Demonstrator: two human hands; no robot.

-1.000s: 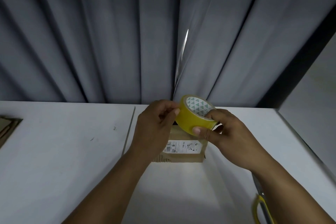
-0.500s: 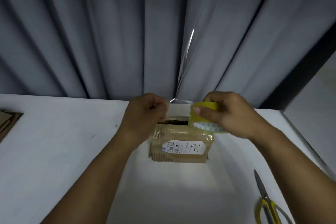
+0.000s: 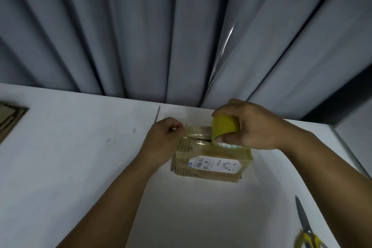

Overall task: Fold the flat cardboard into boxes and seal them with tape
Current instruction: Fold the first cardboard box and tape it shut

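A small brown cardboard box (image 3: 211, 167) with a white shipping label stands on the white table (image 3: 70, 157), its top seam facing up. My right hand (image 3: 251, 127) grips a yellow tape roll (image 3: 224, 128) just above the box's right top edge. My left hand (image 3: 165, 137) pinches the free end of a clear tape strip (image 3: 196, 130), which stretches from the roll across the box top. The far side of the box is hidden behind both hands.
Yellow-handled scissors (image 3: 306, 229) lie at the lower right of the table. Flat brown cardboard (image 3: 10, 119) sits at the left edge. Grey curtains (image 3: 141, 26) hang right behind the table's far edge.
The roll was held up in front of me with both hands; now my hands have drawn apart and come down, pulling a strip of tape out over the box top.
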